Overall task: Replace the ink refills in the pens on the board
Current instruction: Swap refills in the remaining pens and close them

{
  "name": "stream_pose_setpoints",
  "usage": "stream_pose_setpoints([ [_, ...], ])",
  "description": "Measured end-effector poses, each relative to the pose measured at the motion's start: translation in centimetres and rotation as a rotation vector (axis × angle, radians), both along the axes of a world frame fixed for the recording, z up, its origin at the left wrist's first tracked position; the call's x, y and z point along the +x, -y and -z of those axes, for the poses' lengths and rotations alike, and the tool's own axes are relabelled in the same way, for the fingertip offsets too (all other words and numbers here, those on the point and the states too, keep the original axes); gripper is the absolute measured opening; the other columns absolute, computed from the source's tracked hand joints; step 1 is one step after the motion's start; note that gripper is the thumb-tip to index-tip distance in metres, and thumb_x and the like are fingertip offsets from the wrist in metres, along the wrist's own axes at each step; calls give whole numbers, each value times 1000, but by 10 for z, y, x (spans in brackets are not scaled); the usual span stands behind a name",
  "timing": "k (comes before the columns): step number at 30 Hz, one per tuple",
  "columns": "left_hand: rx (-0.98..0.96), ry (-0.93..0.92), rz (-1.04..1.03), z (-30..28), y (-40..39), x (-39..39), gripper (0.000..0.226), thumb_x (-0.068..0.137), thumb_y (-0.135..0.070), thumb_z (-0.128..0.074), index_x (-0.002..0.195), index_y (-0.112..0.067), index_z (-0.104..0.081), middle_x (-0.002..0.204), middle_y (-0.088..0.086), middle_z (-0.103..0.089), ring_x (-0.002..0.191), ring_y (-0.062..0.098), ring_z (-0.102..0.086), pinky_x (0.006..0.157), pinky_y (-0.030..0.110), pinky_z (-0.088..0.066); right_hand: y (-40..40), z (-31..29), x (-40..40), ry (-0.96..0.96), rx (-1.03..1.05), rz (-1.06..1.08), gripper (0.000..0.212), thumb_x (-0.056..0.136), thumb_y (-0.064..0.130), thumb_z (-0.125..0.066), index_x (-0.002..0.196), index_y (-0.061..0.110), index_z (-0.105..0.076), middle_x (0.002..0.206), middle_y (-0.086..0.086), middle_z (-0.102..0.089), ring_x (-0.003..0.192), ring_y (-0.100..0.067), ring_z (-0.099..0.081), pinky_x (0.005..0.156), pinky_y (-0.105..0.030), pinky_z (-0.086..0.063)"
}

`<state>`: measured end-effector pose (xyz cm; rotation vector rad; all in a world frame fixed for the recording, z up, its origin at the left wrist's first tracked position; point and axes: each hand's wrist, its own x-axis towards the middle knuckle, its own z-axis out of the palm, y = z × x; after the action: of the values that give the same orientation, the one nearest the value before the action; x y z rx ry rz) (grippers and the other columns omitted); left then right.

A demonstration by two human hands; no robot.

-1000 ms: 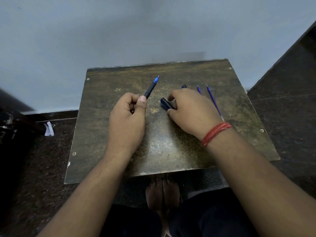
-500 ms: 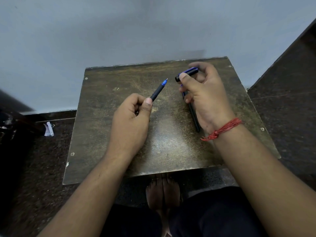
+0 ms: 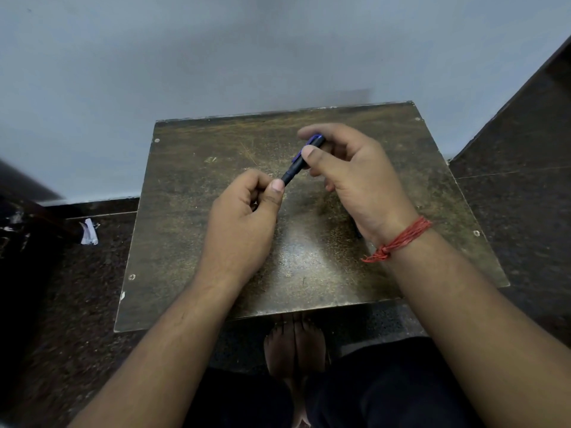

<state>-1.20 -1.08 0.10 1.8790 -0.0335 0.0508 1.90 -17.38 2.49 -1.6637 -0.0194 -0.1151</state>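
Observation:
A worn brown board (image 3: pixel 191 230) lies in front of me against the wall. My left hand (image 3: pixel 244 223) is closed around the lower end of a black pen (image 3: pixel 290 173), whose body disappears into the fist. My right hand (image 3: pixel 352 177) pinches a black cap with a blue clip (image 3: pixel 312 146) between thumb and fingers, and the cap sits over the pen's tip. The pen slants up to the right between both hands. A dark end of another pen (image 3: pixel 358 233) peeks out under my right wrist; the other pens and refills are hidden by that hand.
The board's far edge meets a pale wall (image 3: pixel 216 57). Dark speckled floor surrounds it, with a crumpled white scrap (image 3: pixel 89 232) at the left and a dark step (image 3: pixel 525 125) at the right. My bare feet (image 3: pixel 295 344) show below the near edge.
My right hand picked up the cap from the board, lifted it, and has brought it left onto the tip of the pen in my left hand. The blue tip is now covered.

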Motion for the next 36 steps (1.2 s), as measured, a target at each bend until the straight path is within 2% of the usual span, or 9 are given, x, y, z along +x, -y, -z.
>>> stream_pose_setpoints([
  [3, 0, -5, -26, 1, -1, 1, 25, 95, -43, -55, 84, -22, -62, 63, -6, -52, 56, 17, -44, 56, 39, -38, -10, 0, -3, -36, 22, -7, 18, 94, 7, -63, 110, 12, -70, 93, -34, -63, 73, -17, -60, 59, -23, -47],
  [7, 15, 14, -61, 4, -1, 2, 20, 96, -39, -56, 78, -31, -60, 60, -10, -50, 54, 14, -43, 54, 37, -38, -22, 1, -3, -65, 69, 39, 16, 95, 6, -61, 107, 10, -69, 79, -18, -62, 68, -16, -59, 55, -30, -50],
  [14, 56, 53, -102, 4, -4, 0, 25, 104, -21, -59, 79, -21, -59, 62, -8, -49, 55, 6, -39, 52, 24, -31, -36, 6, -3, -14, -76, 67, 23, 92, 16, -63, 114, 17, -65, 74, -18, -59, 70, -29, -59, 69, -54, -55],
  [18, 48, 68, -126, 1, 4, 4, 25, 106, -29, -56, 80, -28, -55, 68, -7, -58, 60, 13, -49, 56, 35, -41, -44, 8, -6, -19, -161, 89, 39, 90, 23, -64, 128, 17, -59, 71, -1, -61, 67, -14, -60, 74, -45, -55],
  [21, 47, 50, -120, 2, 7, 2, 19, 106, -30, -54, 87, -30, -56, 73, -8, -63, 62, 17, -57, 59, 45, -51, -46, 8, -11, -76, -116, 108, 20, 91, 20, -67, 110, 15, -64, 75, -2, -71, 75, -16, -69, 78, -44, -57],
  [26, 132, 60, -32, 4, 11, -2, 13, 108, -22, -51, 98, -30, -55, 76, -6, -66, 64, 14, -63, 60, 29, -44, -44, 12, -9, -153, -41, 126, 9, 90, 20, -69, 88, 16, -61, 59, 9, -65, 66, -14, -67, 77, -51, -58],
  [30, 160, 87, 19, 1, 13, -4, 11, 105, -19, -55, 101, -29, -57, 86, -5, -70, 68, 18, -68, 63, 32, -49, -39, 8, -7, -155, -56, 154, 13, 87, 21, -70, 80, 20, -59, 54, 9, -62, 61, -13, -67, 72, -48, -59],
  [34, 160, 136, -23, 1, 7, -2, 10, 99, -41, -53, 94, -36, -60, 88, -5, -67, 76, 25, -69, 70, 53, -59, -18, -5, -5, 0, -399, 288, 10, 87, 26, -67, 84, 18, -63, 62, 10, -58, 57, 0, -54, 60, -23, -47],
  [36, 165, 164, -82, 0, 3, 1, 9, 100, -39, -53, 98, -34, -60, 93, -6, -66, 82, 17, -67, 77, 39, -60, -7, -11, -6, 52, -638, 276, 11, 89, 31, -63, 88, 20, -62, 72, 9, -61, 70, -7, -59, 66, -28, -50],
])
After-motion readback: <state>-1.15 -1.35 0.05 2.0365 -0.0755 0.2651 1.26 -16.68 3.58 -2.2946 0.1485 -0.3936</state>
